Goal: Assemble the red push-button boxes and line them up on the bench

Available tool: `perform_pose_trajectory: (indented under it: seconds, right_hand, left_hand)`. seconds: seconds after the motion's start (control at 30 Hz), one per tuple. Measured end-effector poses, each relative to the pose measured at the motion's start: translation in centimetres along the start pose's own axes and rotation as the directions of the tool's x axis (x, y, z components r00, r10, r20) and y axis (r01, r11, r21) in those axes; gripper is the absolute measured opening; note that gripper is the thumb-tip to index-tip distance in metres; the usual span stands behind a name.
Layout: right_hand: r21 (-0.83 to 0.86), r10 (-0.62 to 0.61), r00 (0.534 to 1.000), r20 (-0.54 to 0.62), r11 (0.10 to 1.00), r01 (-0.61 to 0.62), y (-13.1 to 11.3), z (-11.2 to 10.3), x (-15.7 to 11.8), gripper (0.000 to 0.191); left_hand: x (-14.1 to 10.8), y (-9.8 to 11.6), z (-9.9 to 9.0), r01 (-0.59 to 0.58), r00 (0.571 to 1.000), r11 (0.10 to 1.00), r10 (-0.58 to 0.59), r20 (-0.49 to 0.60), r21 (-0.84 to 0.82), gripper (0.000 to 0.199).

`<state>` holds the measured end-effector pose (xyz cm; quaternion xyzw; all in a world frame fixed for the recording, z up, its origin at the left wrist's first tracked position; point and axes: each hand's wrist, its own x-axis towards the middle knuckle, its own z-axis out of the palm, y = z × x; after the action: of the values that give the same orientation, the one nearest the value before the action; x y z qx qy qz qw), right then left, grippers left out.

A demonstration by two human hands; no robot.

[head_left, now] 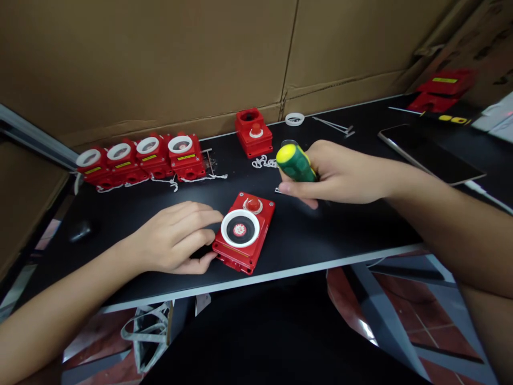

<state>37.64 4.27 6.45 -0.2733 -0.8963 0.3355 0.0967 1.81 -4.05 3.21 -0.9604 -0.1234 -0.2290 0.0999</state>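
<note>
On the black table in front of me lies a red alarm box (264, 225), with a red dome lamp at its far end and a white ring around a dark round centre. My left hand (180, 238) grips its left edge, fingers on the side and thumb at the near corner. To the right and farther back, my right hand (320, 174) is closed around a screwdriver (296, 163) with a green and yellow handle. The handle's end points up at me, and the hand is apart from the box. A small metal piece shows by the fingertips.
Several red boxes (186, 163) with white rings and strings stand in a row at back left. Behind are another red box (254, 141), a white ring (294, 119) and metal rods (332, 125). A phone (433, 153) and second screwdriver (444, 118) lie right; a mouse (80, 230) lies left.
</note>
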Motion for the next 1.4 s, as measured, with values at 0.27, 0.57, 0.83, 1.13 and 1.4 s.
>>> perform_pose_trajectory:
  seconds: [0.27, 0.57, 0.83, 1.13, 1.4]
  right_hand:
    - [0.115, -0.079, 0.993, 0.091, 0.991, 0.068, 0.7, 1.4, 0.9, 0.050]
    - [-0.154, 0.110, 0.990, -0.089, 0.980, -0.123, 0.5, 0.4, 0.7, 0.047]
    - [-0.675, 0.234, 0.955, -0.185, 0.675, -0.296, 1.0, 0.3, 0.9, 0.044]
    - [-0.657, 0.307, 0.950, -0.065, 0.703, -0.272, 1.1, 0.4, 1.2, 0.035]
    - [-0.524, 0.186, 0.980, 0.070, 0.843, -0.123, 0.9, 0.7, 1.3, 0.044]
  left_hand:
    - [-0.8, -0.4, 0.3, -0.020, 0.999, 1.000, 0.020, -0.036, -0.015, 0.021]
    - [-2.1, -0.4, 0.2, 0.150, 0.987, 0.980, -0.142, -0.069, 0.134, 0.015]
    - [-1.9, -1.6, 1.0, 0.250, 0.958, 0.968, -0.246, 0.146, -0.010, 0.071]
    - [-2.0, -1.2, 0.6, 0.247, 0.959, 0.968, -0.240, 0.148, -0.034, 0.056]
    - [-2.1, -1.4, 0.6, 0.271, 0.951, 0.961, -0.259, 0.170, -0.047, 0.057]
